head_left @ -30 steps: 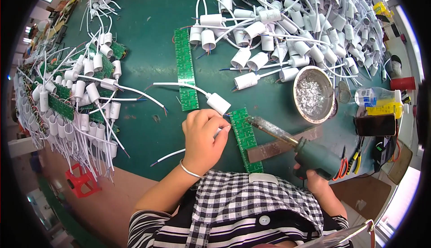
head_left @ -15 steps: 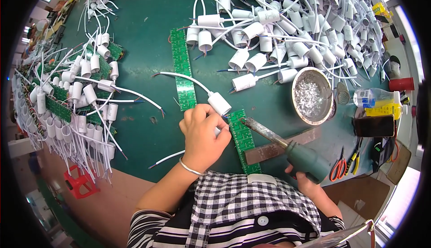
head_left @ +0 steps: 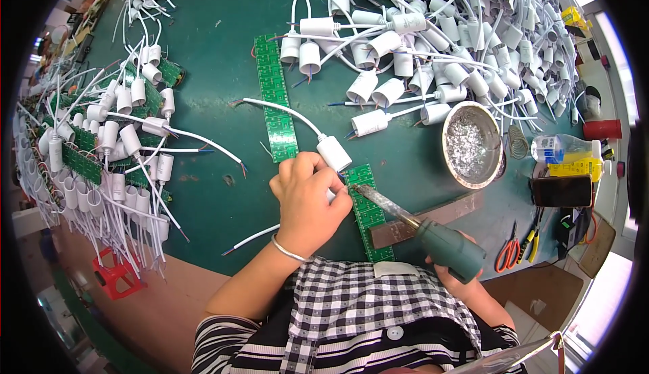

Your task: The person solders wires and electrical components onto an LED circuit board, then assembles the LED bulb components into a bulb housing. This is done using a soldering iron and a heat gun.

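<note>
My left hand is closed on a white wire beside a white cylindrical socket, pressing it against a green circuit board strip on the green table. My right hand grips the teal handle of a soldering iron; its tip touches the strip's upper end right by my left fingers. The hand itself is mostly hidden behind the handle. A second green strip lies further up the table.
A big pile of white sockets with wires fills the upper right. Finished boards with sockets lie at left. A metal bowl of solder scraps, a phone, red-handled cutters and a bottle sit at right.
My left hand has shifted slightly and closed tighter on the wire at the strip's top. The soldering iron tip has come up to that end of the strip.
</note>
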Motion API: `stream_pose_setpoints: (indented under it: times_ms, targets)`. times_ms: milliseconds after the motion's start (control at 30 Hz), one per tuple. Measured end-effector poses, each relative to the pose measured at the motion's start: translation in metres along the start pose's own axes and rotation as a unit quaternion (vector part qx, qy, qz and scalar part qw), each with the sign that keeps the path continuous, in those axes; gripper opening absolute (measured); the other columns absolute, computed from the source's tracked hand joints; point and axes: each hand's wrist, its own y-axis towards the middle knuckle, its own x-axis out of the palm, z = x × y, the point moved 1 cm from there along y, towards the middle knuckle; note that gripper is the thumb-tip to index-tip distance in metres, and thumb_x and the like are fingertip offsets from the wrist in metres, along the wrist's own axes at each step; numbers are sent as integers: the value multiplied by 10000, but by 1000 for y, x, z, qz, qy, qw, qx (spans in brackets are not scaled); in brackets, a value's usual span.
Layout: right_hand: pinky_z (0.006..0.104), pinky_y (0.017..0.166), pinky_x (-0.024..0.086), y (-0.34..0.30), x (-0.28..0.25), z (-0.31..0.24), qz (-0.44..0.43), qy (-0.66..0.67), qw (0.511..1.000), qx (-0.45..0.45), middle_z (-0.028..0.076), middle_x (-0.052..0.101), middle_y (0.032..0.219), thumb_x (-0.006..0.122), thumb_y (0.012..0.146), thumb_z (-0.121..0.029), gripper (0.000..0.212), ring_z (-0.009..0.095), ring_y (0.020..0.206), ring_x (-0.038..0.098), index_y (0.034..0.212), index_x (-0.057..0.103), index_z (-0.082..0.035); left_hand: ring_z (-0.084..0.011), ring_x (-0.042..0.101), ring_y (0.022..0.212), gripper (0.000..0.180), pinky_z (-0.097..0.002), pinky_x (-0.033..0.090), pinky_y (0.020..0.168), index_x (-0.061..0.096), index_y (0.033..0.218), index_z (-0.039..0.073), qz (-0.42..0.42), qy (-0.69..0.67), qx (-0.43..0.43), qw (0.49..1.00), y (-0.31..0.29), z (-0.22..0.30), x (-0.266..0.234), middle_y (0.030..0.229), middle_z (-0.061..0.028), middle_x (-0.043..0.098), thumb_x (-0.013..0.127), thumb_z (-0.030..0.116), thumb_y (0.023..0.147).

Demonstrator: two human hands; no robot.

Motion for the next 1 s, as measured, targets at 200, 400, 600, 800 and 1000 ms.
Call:
stream_pose_setpoints:
  times_ms: [200, 400, 600, 800, 1000]
  targets:
    - [333, 799, 447, -6, 2, 6, 5, 42, 999, 29, 65, 620, 805, 556, 875, -209, 265, 162, 695, 621, 1035, 564, 2, -258, 413, 933, 119, -376, 281, 783, 557, 657, 111, 2, 4, 0, 1000, 1, 0, 1, 891, -20, 476, 667, 96, 614]
    - [304, 779, 453, -5, -2, 7, -55, -57, 996, -51, 78, 615, 884, 543, 886, -199, 314, 158, 704, 621, 1102, 511, 26, -258, 413, 935, 121, -379, 283, 785, 558, 656, 109, 1, 9, -3, 1000, 0, 0, 1, 894, -20, 477, 671, 100, 612]
    - [300, 741, 478, -13, -1, 15, 64, 92, 992, 64, 88, 618, 927, 591, 853, -174, 255, 200, 702, 630, 1053, 569, -17, -259, 414, 943, 116, -381, 284, 792, 560, 662, 105, 1, 17, -3, 1000, 0, 1, 2, 903, -27, 477, 668, 106, 619]
    - [311, 769, 478, -20, -5, 26, -7, 41, 999, 11, 92, 622, 965, 548, 898, -210, 305, 169, 744, 644, 1118, 527, -1, -258, 417, 945, 113, -382, 285, 797, 560, 666, 104, 0, 17, -3, 1000, 0, 1, 1, 906, -29, 478, 665, 106, 626]
    - [305, 797, 474, -18, -4, 21, -9, 114, 993, 41, 89, 621, 978, 553, 894, -208, 352, 169, 774, 646, 1171, 481, -3, -255, 425, 940, 115, -377, 288, 817, 558, 673, 102, 7, -3, -3, 1000, -1, 0, 1, 903, -26, 488, 668, 100, 639]
